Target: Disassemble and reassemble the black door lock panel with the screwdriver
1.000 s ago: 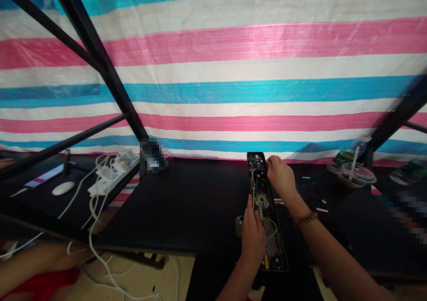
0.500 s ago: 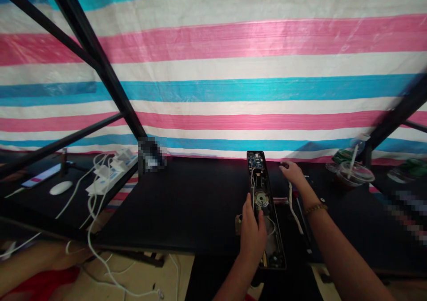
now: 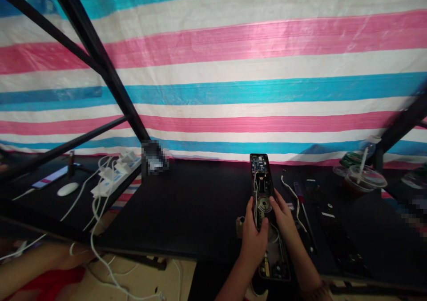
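A long, narrow black device housing point(image 3: 263, 186) lies lengthwise before me, its inside exposed. A blue circuit board point(image 3: 259, 164) fills the far end, a round metal part sits mid-length, and white wires run along it. My left hand point(image 3: 254, 236) grips the left side, thumb over the inner parts. On the right side my right hand point(image 3: 284, 214) holds the edge, thumb near the round part. Right of the housing are a white flat cable point(image 3: 293, 196) and a thin screwdriver-like tool point(image 3: 306, 221). A small metallic block point(image 3: 240, 225) stands left of my left hand.
A dark flat panel point(image 3: 336, 234) lies on the right of the black table point(image 3: 187, 203). Behind it stands a lidded plastic cup point(image 3: 363, 178) with a straw. At left are a white power strip point(image 3: 115, 176), a mouse point(image 3: 67, 189) and a phone point(image 3: 51, 177). Another person's arm point(image 3: 43, 261) shows at lower left.
My right hand has let go of the white flat cable at the right and come back to the housing's right edge. My left hand stays on the left side.
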Tool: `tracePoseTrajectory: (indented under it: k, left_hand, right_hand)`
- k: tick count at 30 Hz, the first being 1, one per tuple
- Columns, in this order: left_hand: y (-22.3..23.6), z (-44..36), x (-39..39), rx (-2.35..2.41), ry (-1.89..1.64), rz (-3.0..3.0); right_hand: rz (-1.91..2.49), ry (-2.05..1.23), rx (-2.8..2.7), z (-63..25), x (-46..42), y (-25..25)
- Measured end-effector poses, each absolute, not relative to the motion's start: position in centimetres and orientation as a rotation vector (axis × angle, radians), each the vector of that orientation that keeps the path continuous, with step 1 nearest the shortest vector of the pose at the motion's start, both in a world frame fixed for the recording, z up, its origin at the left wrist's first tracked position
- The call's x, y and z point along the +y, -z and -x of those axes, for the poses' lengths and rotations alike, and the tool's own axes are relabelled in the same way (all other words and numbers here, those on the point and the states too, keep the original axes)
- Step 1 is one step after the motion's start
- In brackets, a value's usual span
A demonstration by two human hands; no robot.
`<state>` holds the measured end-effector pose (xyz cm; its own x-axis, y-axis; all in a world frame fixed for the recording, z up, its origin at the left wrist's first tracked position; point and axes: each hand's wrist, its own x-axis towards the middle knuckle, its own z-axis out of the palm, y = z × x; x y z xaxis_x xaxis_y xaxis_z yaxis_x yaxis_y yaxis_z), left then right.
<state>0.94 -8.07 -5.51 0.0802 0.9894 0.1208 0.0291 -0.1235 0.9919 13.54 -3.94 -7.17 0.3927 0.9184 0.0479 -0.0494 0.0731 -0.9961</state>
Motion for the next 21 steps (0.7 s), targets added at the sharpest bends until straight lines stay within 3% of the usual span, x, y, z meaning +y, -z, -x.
tracePoseTrajectory:
  k: [21]
  left_hand:
    - [4.95, -0.30, -8.34, 1.130, -1.232, -1.329]
  right_hand:
    - [1.343, -0.952, -0.667, -14.46, -4.81, 8.00]
